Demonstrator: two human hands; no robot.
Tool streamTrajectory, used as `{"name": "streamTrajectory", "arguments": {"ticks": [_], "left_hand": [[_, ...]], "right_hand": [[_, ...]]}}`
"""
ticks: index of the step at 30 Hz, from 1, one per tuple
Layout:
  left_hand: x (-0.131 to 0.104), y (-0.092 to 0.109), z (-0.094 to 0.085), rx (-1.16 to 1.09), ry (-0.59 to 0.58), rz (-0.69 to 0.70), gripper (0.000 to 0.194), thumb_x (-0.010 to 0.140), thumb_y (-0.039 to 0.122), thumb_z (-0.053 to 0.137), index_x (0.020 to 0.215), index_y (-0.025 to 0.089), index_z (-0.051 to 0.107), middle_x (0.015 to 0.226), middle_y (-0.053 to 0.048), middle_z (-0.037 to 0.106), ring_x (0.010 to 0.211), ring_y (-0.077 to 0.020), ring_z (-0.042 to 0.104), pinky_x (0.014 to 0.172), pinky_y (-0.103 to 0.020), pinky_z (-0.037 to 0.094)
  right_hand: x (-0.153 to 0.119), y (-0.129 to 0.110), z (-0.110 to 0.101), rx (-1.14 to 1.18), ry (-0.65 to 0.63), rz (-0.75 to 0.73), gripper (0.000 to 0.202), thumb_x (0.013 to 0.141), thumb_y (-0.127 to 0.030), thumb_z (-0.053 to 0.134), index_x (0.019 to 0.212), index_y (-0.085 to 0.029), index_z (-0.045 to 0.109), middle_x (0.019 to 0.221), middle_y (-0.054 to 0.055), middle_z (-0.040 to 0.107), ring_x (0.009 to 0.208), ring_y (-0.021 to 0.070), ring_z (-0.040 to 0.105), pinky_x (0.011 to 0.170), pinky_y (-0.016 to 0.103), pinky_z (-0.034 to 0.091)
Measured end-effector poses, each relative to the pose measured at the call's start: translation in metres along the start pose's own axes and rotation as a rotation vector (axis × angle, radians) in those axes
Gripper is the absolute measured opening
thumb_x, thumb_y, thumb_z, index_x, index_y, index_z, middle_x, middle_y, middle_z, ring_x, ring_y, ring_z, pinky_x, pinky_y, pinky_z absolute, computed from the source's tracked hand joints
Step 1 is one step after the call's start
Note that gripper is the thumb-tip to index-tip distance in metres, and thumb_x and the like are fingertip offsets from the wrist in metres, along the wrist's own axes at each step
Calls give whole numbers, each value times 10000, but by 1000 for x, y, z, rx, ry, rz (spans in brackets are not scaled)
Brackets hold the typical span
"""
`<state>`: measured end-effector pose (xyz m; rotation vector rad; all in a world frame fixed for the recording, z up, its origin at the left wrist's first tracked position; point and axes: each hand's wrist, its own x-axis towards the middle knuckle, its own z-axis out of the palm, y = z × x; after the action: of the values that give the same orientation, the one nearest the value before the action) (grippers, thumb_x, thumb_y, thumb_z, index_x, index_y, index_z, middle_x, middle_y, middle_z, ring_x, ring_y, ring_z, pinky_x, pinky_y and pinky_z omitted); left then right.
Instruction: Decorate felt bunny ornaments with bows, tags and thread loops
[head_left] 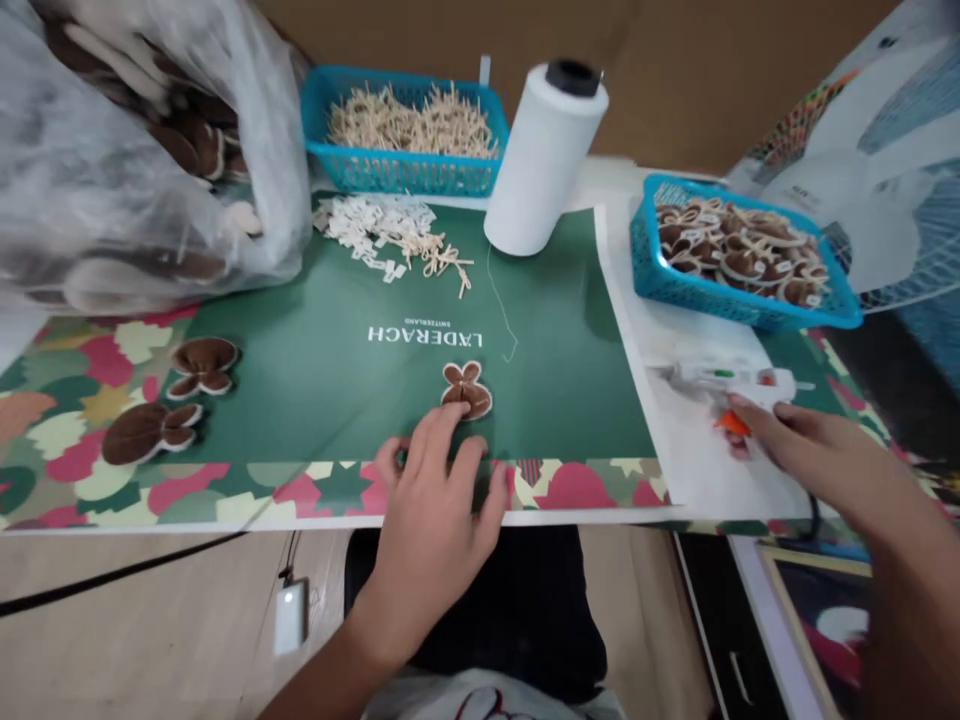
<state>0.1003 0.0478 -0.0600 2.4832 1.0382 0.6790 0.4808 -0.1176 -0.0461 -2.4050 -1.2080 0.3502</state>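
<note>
A small brown bunny-head-shaped felt piece with a pale edge (466,385) lies on the green sheet in front of me. My left hand (431,500) rests over its lower edge, fingertips touching it and the fingers spread. At the right, my right hand (817,455) has its thumb and fingers at the orange trigger of a white hot glue gun (757,382), which lies on its side on white paper. Motion blurs this hand a little. Two more brown bunny-shaped pieces, one upper (202,366) and one lower (150,432), lie at the left.
Behind stand a blue basket of beige cord bows (409,172), a white thread cone (546,160) and a pile of small white tags (375,225). A plastic bag of brown pieces (277,200) fills the left. Another blue basket (742,300) and a fan (840,190) stand right.
</note>
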Motion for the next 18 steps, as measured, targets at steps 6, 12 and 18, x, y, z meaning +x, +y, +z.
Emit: {"name": "streamTrajectory", "arguments": {"ticks": [6,12,18], "left_hand": [[-1,-8,-3,-65,5,-14,94,1008,183,552,973,219,631,1392,-148,663,1346,-314,600,1021,-479,324],[-1,-11,0,-65,13,-14,125,1002,161,521,972,216,629,1401,-146,668,1353,-314,598,995,-479,341],[-3,-11,2,-95,42,-11,120,1004,156,526,992,223,625,1365,-133,682,1317,-304,619,982,-478,366]], "right_hand": [[33,-123,4,-225,145,-167,198,905,-558,642,847,-391,732,765,122,750,517,259,600,570,461,389],[125,-270,99,75,-101,-686,209,976,-273,598,1084,-154,731,1067,131,779,849,230,701,793,366,501],[167,-281,135,25,-219,-599,87,926,-173,656,876,-156,724,834,94,767,780,211,688,736,325,453]]}}
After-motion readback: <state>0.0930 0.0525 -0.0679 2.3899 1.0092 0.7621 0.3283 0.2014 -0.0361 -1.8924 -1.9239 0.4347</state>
